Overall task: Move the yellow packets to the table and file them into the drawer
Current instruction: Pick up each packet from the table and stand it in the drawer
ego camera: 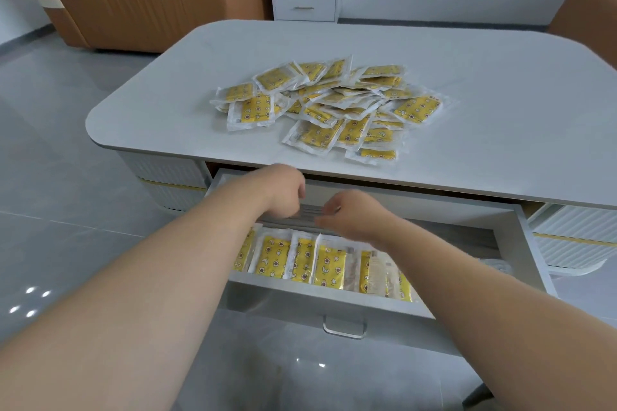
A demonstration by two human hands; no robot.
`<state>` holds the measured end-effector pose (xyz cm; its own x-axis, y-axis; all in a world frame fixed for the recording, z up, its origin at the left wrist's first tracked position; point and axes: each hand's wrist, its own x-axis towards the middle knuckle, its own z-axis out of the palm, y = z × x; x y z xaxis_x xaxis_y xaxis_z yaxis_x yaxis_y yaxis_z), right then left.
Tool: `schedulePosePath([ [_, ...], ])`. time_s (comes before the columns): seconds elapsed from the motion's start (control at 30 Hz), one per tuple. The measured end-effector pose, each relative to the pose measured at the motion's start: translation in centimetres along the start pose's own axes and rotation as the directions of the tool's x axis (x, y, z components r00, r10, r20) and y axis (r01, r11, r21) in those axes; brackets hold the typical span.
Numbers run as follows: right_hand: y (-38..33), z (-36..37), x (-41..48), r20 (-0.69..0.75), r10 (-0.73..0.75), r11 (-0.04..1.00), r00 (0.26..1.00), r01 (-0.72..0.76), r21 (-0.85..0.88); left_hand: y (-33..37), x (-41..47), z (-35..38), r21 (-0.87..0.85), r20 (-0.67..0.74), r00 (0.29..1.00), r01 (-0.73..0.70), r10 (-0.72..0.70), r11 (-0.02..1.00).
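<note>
Over the open drawer (pixel 334 305): left grip (pixel 287 192) and right grip (pixel 355 215) at the back row (pixel 309 212) of packets.
Both grips were lowered inside the drawer, close together, fingers curled at the top edges of the upright back row; whether either was grasping a packet could not be told. Front row (pixel 329 264) of yellow packets stood on edge just behind the drawer's front wall. Loose heap (pixel 334 103) of yellow packets lay on the bench (pixel 500 87), near its middle.

View: a single wide-angle camera, worn on the head.
Facing: it looked forward and down, over the open drawer (pixel 283 294) onto the table (pixel 500 93).
Nearness: it was close above the drawer.
</note>
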<state>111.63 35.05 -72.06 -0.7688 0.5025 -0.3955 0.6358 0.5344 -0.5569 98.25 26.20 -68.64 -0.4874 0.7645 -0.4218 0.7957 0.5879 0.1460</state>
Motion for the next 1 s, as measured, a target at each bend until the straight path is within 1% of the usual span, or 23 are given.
schedulePosePath([
  [0.07, -0.6, -2.1, -1.0, -0.056, 0.015, 0.987, 0.998, -0.006, 0.160, 1.4, -0.2, -1.5, -0.069, -0.137, 0.991, 0.003, -0.013, 0.998],
  [0.17, -0.3, -5.1, -1.9, -0.190, 0.111, 0.918, 0.975, -0.028, 0.394, 3.7, 0.1, -2.8, -0.110, -0.367, 0.928, 0.030, -0.069, 0.993],
  [0.23, 0.7, -6.8, -1.9, -0.285, 0.239, 0.819, 0.928, -0.035, 0.573, 5.0, 0.7, -3.3, -0.137, -0.437, 0.892, 0.064, -0.118, 0.988],
  [0.27, 1.4, -7.6, -1.8, -0.305, 0.306, 0.753, 0.902, -0.033, 0.657, 5.3, 1.1, -3.4, -0.142, -0.453, 0.879, 0.090, -0.146, 0.986],
  [0.33, 2.5, -8.6, -1.5, -0.301, 0.405, 0.619, 0.863, -0.017, 0.785, 5.7, 1.6, -3.4, -0.136, -0.473, 0.861, 0.141, -0.189, 0.981],
  [0.37, 2.9, -8.9, -1.4, -0.291, 0.426, 0.570, 0.857, -0.005, 0.822, 5.6, 1.9, -3.3, -0.124, -0.484, 0.852, 0.158, -0.198, 0.980],
  [0.43, 3.2, -9.2, -1.1, -0.275, 0.415, 0.526, 0.867, 0.017, 0.850, 5.4, 2.9, -2.8, -0.113, -0.483, 0.846, 0.196, -0.226, 0.974],
  [0.53, 2.9, -9.3, -0.7, -0.242, 0.378, 0.490, 0.894, 0.029, 0.871, 4.8, 4.2, -1.8, -0.188, -0.443, 0.837, 0.265, -0.322, 0.946],
  [0.7, 2.3, -9.2, -0.4, -0.168, 0.434, 0.422, 0.885, -0.035, 0.906, 3.5, 5.3, -1.0, -0.201, -0.479, 0.819, 0.248, -0.316, 0.948],
  [0.77, 2.3, -9.2, -0.3, -0.174, 0.442, 0.433, 0.880, -0.039, 0.900, 3.4, 5.2, -1.3, -0.256, -0.489, 0.806, 0.233, -0.334, 0.938],
  [0.9, 2.2, -9.2, 0.0, -0.233, 0.432, 0.519, 0.871, -0.029, 0.854, 3.4, 4.9, -1.9, -0.375, -0.488, 0.790, 0.193, -0.370, 0.906],
  [0.97, 2.1, -9.2, -0.1, -0.242, 0.424, 0.504, 0.873, -0.005, 0.863, 3.2, 5.0, -2.0, -0.495, -0.456, 0.789, 0.160, -0.412, 0.854],
  [1.0, 2.1, -9.1, -0.1, -0.236, 0.420, 0.479, 0.876, 0.007, 0.878, 3.1, 5.0, -2.1, -0.560, -0.422, 0.797, 0.145, -0.431, 0.816],
])
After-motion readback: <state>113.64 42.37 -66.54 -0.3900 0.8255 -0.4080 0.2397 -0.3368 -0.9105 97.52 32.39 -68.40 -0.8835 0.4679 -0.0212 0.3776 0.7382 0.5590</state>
